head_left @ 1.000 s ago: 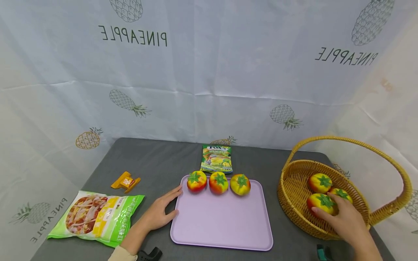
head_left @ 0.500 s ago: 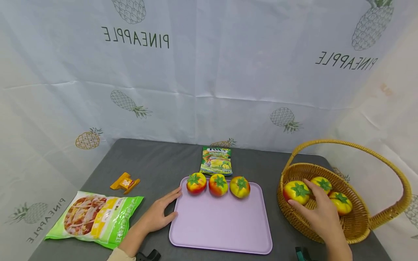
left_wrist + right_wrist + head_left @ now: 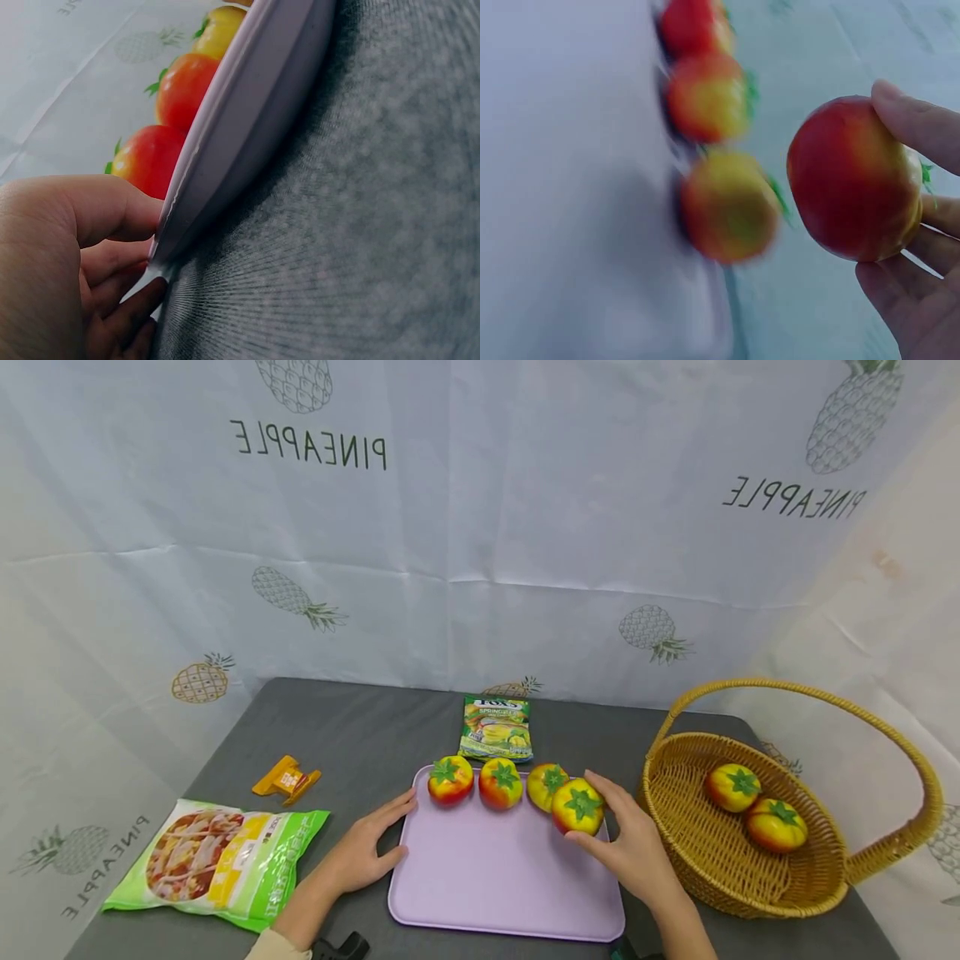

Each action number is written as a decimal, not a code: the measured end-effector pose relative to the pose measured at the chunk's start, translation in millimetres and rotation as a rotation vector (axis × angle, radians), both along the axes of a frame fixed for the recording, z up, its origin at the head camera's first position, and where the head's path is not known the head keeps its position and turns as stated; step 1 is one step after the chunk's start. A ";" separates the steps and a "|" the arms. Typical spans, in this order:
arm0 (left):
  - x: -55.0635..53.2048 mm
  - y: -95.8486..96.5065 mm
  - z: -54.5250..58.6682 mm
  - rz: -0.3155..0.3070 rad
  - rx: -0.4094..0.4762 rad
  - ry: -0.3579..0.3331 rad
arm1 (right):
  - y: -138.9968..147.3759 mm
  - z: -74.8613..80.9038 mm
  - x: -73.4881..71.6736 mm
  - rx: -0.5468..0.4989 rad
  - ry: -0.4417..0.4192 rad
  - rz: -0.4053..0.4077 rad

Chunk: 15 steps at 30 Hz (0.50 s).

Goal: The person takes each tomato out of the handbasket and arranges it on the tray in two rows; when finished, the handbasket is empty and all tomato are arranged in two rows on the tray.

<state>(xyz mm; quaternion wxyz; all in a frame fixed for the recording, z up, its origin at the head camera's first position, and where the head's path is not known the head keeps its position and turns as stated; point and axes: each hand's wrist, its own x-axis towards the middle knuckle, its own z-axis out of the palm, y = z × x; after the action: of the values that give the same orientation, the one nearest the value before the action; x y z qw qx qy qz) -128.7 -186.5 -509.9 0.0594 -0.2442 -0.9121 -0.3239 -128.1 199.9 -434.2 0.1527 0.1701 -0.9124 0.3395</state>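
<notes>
Clamped in right fingers [image 3: 611,792], with thumb on the near side: red-and-yellow fruit [image 3: 577,807], seen against the far right part of the lilac tray [image 3: 498,877]. At the tray's left rim: left fingers [image 3: 392,810], extended, with thumb apart, touching the edge in the left wrist view. Open between both sets of fingers, and nearer the body: bare tray floor. Right of right fingers: narrow strip of table [image 3: 360,735], then wicker basket [image 3: 675,793] with high arched handle and two more fruits [image 3: 776,825] inside. Left of right fingers, along the far rim: row of three fruits [image 3: 500,783], close-set; green sachet [image 3: 497,727] just behind. Left of left fingers: orange wrapped sweet [image 3: 287,781] and green-and-white food bag [image 3: 217,860].

Partly covered by held fruit in head view: right end of row. Slightly apart from it in right wrist view, though blurred there; height above tray hard to judge. Masked behind row: stretch of far rim. Cut off at bottom of head view: right forearm, dark gear at both wrists.
</notes>
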 end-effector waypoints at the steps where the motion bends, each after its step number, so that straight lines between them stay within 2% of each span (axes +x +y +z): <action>1: 0.1 -0.1 -0.7 0.000 -0.002 0.004 | -5.9 -2.3 0.5 0.001 -0.012 0.015; 8: -0.8 -0.4 -4.2 -0.005 0.005 0.025 | -46.2 -15.2 -1.4 -0.018 -0.035 0.146; 15: -0.1 -1.3 -4.0 -0.002 0.010 0.026 | -84.9 -20.2 -3.5 -0.018 -0.121 0.281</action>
<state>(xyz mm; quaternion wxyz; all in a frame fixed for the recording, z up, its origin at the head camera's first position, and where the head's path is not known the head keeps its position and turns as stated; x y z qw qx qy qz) -128.8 -187.8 -513.9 0.0723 -0.2490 -0.9094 -0.3252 -131.7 115.0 -454.3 0.0502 0.2740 -0.8840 0.3755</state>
